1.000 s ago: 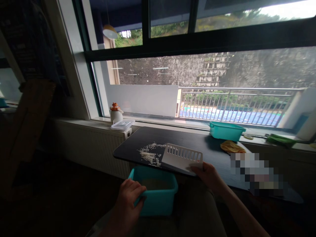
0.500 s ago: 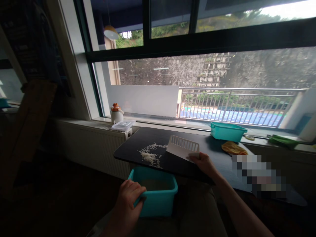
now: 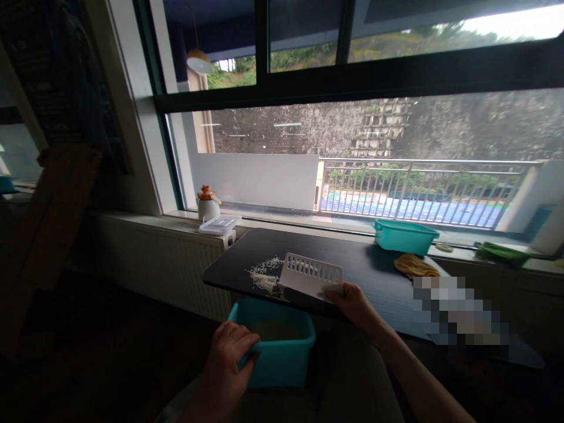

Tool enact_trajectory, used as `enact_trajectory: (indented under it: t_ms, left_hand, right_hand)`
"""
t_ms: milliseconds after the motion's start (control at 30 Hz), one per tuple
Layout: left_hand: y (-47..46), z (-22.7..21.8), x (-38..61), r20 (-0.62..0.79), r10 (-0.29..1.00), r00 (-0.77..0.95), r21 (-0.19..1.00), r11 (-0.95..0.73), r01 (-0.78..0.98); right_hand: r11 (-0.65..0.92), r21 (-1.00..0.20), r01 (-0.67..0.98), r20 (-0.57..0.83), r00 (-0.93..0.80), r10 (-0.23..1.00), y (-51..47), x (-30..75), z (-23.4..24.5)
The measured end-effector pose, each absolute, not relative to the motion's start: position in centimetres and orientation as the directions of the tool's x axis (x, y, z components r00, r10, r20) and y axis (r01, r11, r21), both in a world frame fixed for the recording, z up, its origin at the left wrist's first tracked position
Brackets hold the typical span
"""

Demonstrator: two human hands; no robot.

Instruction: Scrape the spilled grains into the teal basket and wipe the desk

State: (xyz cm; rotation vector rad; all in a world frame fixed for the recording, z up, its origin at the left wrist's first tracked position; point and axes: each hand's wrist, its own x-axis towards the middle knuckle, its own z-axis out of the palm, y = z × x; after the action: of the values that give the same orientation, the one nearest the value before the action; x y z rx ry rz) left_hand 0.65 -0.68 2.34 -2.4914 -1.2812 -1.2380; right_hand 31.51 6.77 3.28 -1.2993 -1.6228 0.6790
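Observation:
My left hand (image 3: 235, 355) is closed on the near left rim of a teal plastic bin (image 3: 282, 361), held below the table's front edge. Its dim inside shows something greyish at the bottom that I cannot make out. My right hand (image 3: 352, 299) grips the right end of a white slotted plastic divider (image 3: 308, 285), which stands tilted on the black tabletop (image 3: 370, 288). Just left of the divider lie scattered small white grains (image 3: 264, 281), thickest near the front edge. A few grains show through the slots.
A second teal bin (image 3: 405, 237) stands at the table's back right, by the window. Near it lie a yellow cloth (image 3: 414, 265) and a green cloth (image 3: 502, 254). A clear plastic lid (image 3: 220, 225) and a white jar (image 3: 208, 208) sit at the left, by the radiator (image 3: 189, 264).
My right hand has moved the divider left and toward me, close against the white grains. My left hand and the bin have stayed in place.

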Motion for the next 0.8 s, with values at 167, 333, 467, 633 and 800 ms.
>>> enact_trajectory:
  t_ms: [167,333,467,633,800]
  left_hand:
    - [-0.6,2.2,0.6,0.683,0.654,0.325,0.292,-0.653,0.699]
    - [-0.6,2.0,0.5,0.685,0.653,0.322,0.29,-0.65,0.703]
    - [-0.5,1.9,0.5,0.689,0.651,0.32,0.29,-0.651,0.701]
    - [-0.5,1.9,0.4,0.706,0.635,0.313,0.278,-0.655,0.702]
    - [-0.6,2.0,0.4,0.704,0.638,0.312,0.279,-0.653,0.704]
  right_hand:
    - [0.295,-0.845,0.446,0.298,-0.066,0.952,5.7,31.4,3.1]
    - [0.293,-0.853,0.431,0.276,-0.103,0.956,4.4,30.9,3.9]
    - [0.292,-0.862,0.415,0.256,-0.143,0.956,3.7,30.6,4.5]
    - [0.285,-0.864,0.414,0.269,-0.099,0.958,4.0,30.6,4.4]
    - [0.279,-0.857,0.433,0.254,-0.115,0.96,4.4,30.4,4.2]
